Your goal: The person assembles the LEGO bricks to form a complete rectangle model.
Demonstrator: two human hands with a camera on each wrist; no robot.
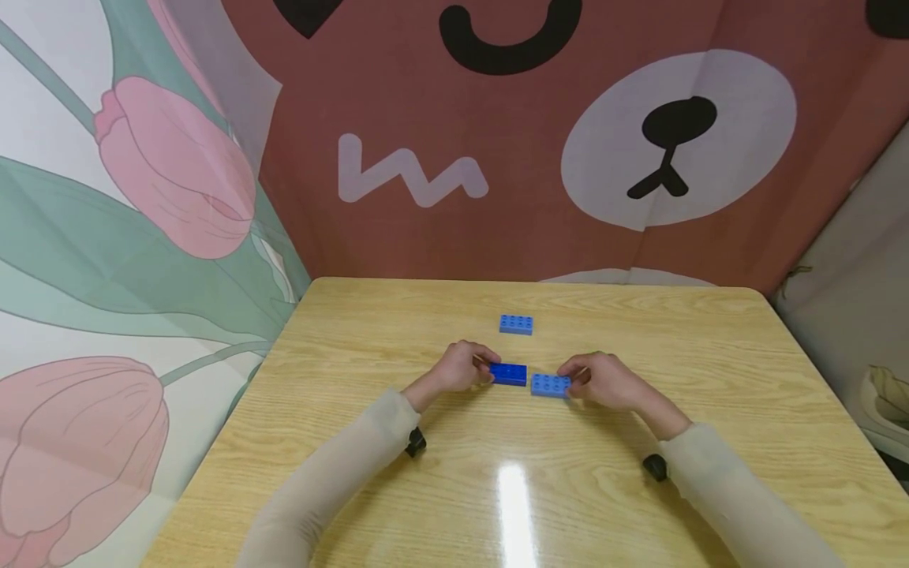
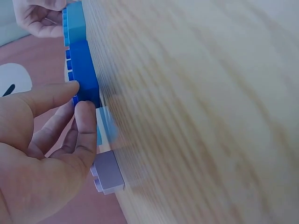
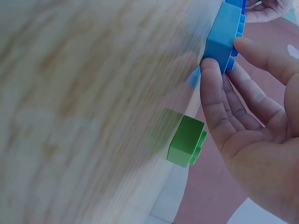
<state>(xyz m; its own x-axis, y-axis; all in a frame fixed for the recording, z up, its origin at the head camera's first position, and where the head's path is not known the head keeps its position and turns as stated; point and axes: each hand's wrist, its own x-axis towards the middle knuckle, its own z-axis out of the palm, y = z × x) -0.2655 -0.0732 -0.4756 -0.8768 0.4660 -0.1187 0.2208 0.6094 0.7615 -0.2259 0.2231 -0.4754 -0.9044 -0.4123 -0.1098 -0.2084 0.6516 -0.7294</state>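
The left hand [image 1: 460, 368] pinches the left end of a dark blue block [image 1: 510, 375] on a wood-grain table [image 1: 454, 481], while the right hand [image 1: 604, 382] grasps the right end of a light blue block [image 1: 549, 385] between thumb and fingers. The head view shows the two blocks lying studs up, nearly end to end, with a narrow gap between them; a third block [image 1: 516, 324], also blue, sits farther back. Seen low along the tabletop from the left wrist, the held pair looks like one continuous row, and that view alone clearly shows a lilac block [image 2: 108, 171] near the left hand. Only the right wrist view reveals a green block [image 3: 186, 141], apart from the light blue block.
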